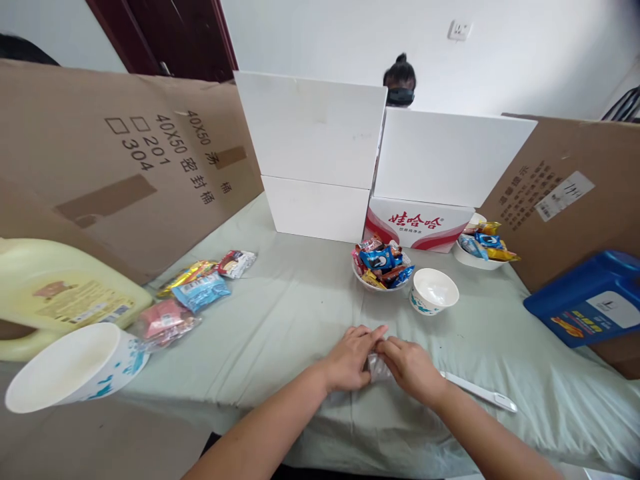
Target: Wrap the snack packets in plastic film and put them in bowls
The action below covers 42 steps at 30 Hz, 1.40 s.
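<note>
My left hand (350,359) and my right hand (411,368) meet near the table's front edge, fingers curled together over a small clear plastic wrapper (376,367) pinched between them. A white pen-like tool (483,393) lies just right of my right wrist. Beyond the hands stand a bowl of wrapped snacks (381,265) and an empty white paper cup (433,291).
Snack packets (193,293) lie at the left beside a tipped paper cup (75,365) and a yellow jug (55,293). A second snack bowl (481,250) and a blue container (593,303) are at the right. Cardboard and white boxes (320,153) wall the table; a person's head (400,83) shows behind.
</note>
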Each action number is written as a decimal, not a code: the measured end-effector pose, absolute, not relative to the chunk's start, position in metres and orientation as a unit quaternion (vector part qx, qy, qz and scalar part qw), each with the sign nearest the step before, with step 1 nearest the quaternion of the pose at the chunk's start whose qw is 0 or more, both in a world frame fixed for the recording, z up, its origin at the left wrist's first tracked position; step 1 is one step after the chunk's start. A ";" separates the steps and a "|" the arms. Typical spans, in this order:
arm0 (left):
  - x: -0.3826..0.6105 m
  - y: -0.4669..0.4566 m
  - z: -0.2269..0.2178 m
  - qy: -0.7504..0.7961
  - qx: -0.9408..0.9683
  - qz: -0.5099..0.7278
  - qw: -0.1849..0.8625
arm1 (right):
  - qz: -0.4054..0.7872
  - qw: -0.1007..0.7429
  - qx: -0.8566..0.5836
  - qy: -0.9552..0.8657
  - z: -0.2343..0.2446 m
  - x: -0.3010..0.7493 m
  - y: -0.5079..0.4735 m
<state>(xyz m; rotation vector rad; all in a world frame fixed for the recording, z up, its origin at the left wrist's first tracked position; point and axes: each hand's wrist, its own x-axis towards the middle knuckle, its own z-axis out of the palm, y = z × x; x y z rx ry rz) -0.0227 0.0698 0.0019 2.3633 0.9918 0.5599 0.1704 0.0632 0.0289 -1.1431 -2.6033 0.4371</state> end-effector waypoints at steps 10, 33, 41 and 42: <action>-0.027 0.072 -0.004 0.369 0.830 0.301 0.289 | -0.019 0.098 -0.480 -0.871 -0.007 0.156 0.080; -0.025 0.075 -0.008 0.502 0.751 0.388 0.182 | 0.037 0.137 -0.393 -0.908 0.012 0.162 0.035; -0.026 0.076 -0.006 0.507 0.755 0.367 0.196 | -0.086 0.185 -0.518 -0.831 0.082 0.213 0.100; -0.025 0.076 -0.005 0.506 0.758 0.361 0.196 | -0.097 0.137 -0.578 -0.798 0.094 0.220 0.117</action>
